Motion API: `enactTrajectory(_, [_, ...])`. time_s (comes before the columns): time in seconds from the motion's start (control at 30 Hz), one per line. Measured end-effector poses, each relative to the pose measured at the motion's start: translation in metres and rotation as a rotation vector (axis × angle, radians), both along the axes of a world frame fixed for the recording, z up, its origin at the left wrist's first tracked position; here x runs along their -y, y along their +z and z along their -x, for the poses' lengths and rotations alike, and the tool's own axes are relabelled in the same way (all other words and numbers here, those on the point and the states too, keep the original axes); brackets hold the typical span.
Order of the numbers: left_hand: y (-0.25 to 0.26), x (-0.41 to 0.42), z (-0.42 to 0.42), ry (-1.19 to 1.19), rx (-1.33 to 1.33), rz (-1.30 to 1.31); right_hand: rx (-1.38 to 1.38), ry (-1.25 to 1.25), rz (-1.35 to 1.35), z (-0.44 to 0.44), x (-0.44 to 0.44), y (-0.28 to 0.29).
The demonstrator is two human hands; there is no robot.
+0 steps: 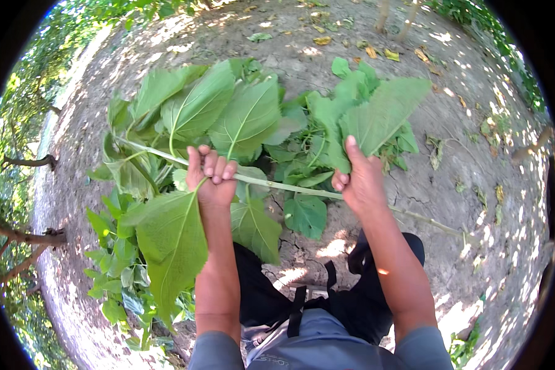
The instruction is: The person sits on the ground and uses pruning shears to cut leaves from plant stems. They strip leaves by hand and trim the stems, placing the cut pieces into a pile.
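My left hand point(214, 178) is closed around a long pale-green plant stem point(286, 186) that bears large, heart-shaped leaves. One broad leaf point(173, 231) hangs down beside my left wrist, and several more fan out above that hand. The stem runs to the right, passes behind my right hand point(360, 178) and comes out beyond it, stripped of leaves there. Between thumb and fingers, my right hand pinches large green leaves point(384, 113) that point up and to the right. Whether these are still joined to the stem cannot be told.
Under and beyond my hands lies a heap of green leaves point(305, 162) on dry, cracked soil. More leafy plants point(120, 259) lie at the lower left. Tree branches point(32, 238) reach in from the left, and thin trunks point(383, 16) stand at the top. Yellow fallen leaves point(323, 40) dot the ground.
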State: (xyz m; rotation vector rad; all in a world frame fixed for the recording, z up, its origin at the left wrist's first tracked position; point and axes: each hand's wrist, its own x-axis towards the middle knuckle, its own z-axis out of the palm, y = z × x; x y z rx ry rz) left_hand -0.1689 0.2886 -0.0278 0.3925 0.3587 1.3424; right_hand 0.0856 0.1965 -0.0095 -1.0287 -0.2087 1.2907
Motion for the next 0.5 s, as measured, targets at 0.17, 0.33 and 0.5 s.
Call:
enactTrajectory(0.17, [-0.002,-0.001,-0.01,-0.059,0.034,-0.003,0.069,0.26,-0.084,0.014,0.009,0.007])
enactTrajectory(0.33, [-0.014,0.002,-0.017,-0.09,-0.021,-0.003,0.482,0.431,-0.07,0.03,0.012,0.009])
enactTrajectory(0.5, [-0.024,-0.001,-0.015,-0.171,-0.011,0.019,0.758,0.407,-0.195,0.043,0.012,0.0])
